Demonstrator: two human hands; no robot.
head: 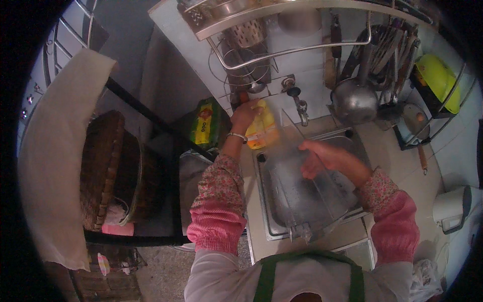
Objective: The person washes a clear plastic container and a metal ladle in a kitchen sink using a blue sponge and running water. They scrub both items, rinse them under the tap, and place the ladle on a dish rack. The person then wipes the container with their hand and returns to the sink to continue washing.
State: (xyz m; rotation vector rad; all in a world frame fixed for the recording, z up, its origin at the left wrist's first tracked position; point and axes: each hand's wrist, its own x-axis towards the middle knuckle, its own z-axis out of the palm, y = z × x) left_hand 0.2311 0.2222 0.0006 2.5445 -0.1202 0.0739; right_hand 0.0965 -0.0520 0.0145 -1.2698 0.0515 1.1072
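Note:
My left hand (247, 114) is at the top of a yellow and orange plastic bottle (263, 130), its fingers curled around the upper part. This bottle stands on the counter at the sink's back left corner. My right hand (320, 158) grips the side wall of a clear plastic bin (298, 196), which looks like a refrigerator drawer. The bin is tilted over the stainless steel sink (267, 226) and covers much of its basin. Behind the sink, a metal tap (302, 111) sticks out from the tiled wall.
A steel rack (286, 49) overhangs the back. Ladles and other utensils (392, 64) hang at the right, near a small pan (413, 120). A white electric kettle (451, 209) stands on the right counter. To the left are a green package (207, 124) and a woven basket (100, 173).

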